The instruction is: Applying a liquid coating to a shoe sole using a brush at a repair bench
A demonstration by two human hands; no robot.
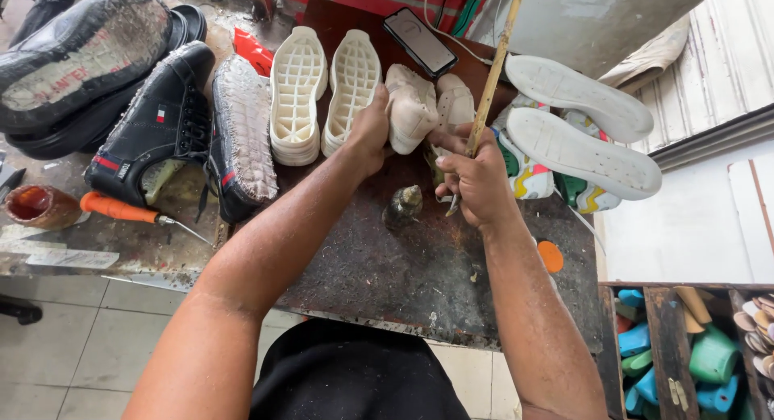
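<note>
matt rubber soles (298, 89), worn wooden bench (387, 267)

This is looking like a shoe-repair workshop. A worn, glue-stained bench (379, 267) is carrying footwear in pieces: two cream soles (326, 93) are lying tread-side up, two white soles (580, 118) are resting on colourful sneakers (528, 178), and black shoes (161, 126) are sitting with rough, scuffed undersides showing. An orange-handled awl (133, 212) and a small brown pot (40, 206) are lying at the bench's edge, and a little bottle (403, 206) is standing mid-bench. At the lower right, a wooden rack (665, 347) is holding blue and green shoe lasts (645, 363).
</note>
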